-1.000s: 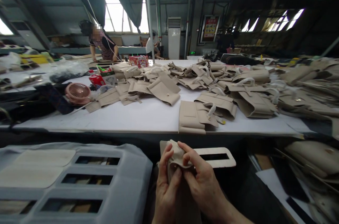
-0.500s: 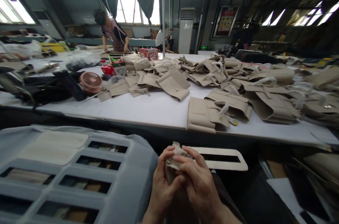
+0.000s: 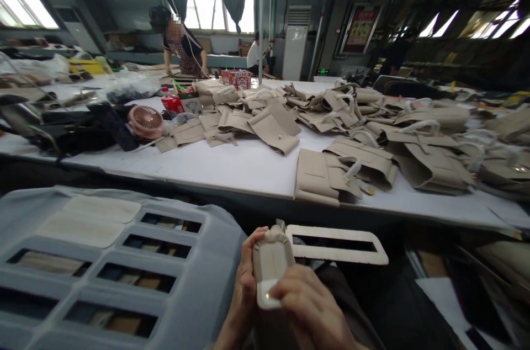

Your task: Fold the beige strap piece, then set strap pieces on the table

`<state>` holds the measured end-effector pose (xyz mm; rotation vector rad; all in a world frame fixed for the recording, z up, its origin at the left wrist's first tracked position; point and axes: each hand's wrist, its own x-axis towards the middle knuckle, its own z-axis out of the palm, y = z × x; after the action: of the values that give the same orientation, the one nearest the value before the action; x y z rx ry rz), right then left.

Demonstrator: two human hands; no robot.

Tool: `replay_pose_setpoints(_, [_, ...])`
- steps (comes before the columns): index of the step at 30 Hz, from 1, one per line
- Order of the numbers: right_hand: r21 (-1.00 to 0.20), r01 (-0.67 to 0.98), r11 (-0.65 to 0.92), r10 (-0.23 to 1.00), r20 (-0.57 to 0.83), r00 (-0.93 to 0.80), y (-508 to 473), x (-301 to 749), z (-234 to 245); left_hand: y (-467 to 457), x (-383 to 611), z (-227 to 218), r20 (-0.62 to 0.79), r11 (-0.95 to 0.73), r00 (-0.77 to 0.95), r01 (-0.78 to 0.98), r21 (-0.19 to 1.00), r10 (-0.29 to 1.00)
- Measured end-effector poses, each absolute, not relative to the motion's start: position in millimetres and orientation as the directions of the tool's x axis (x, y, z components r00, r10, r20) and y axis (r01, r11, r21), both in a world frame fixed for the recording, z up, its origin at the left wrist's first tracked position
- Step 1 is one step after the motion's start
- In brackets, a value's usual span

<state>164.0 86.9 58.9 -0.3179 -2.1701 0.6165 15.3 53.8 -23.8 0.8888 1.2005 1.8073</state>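
Found two beige panels [image 3: 89, 221] lying on a slotted grey frame [image 3: 202, 272] in front of the desk [image 3: 223, 173], at its left. Noted a pink fan [image 3: 146, 122] on the desk, left of its middle, near a red can [image 3: 171, 103]; spotted a person [image 3: 182, 49] at the far side of the desk, with head bent and both arms lowered. Gripped the piece [image 3: 275, 259], beige, rounded and gathered at its far end, along its left side with the left hand [image 3: 243, 289], in front of the desk and below its near edge. Rested the bunched fingers of the right hand [image 3: 310, 303] on its near end, just beside a gold snap [image 3: 267, 296]; could not tell pinching from pressing there, with the thumb hidden. Saw a slotted white strip [image 3: 339, 255] in front of the desk, right of its middle, and beige bags [image 3: 372, 159] heaped on the desk from its middle to its right, with a yellow tag [image 3: 368, 190] by the near edge.
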Motion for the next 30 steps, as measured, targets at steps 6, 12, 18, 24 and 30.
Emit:
replay_pose_setpoints(6, [-0.815, 0.274, 0.511, 0.828, 0.38, -0.413, 111.8, 146.1, 58.6, 50.1, 16.9, -15.6, 0.137, -0.213, -0.375, -0.169, 0.962, 0.917])
replay_pose_setpoints(12, [-0.924, 0.228, 0.307, 0.926, 0.235, -0.294, 109.8, 133.2, 46.0, 49.5, 15.3, -8.6, 0.129, -0.143, -0.376, -0.009, 0.99, 0.918])
replay_pose_setpoints(18, [-0.929, 0.195, 0.315, 0.924, 0.253, -0.287, 110.9, 124.3, 46.3, 50.2, 16.7, -9.5, 0.1, -0.103, -0.393, 0.014, 0.995, 0.914])
replay_pose_setpoints(24, [-0.948, 0.136, 0.287, 0.94, 0.251, -0.232, 109.5, 127.5, 38.1, 46.6, 12.0, -1.7, -0.068, 0.076, -0.426, 0.001, 0.997, 0.902])
replay_pose_setpoints(30, [-0.976, 0.199, 0.086, 0.977, 0.044, -0.207, 97.1, 143.3, 23.8, 43.2, 15.4, 1.4, -0.161, 0.196, -0.595, -0.005, 0.981, 0.788])
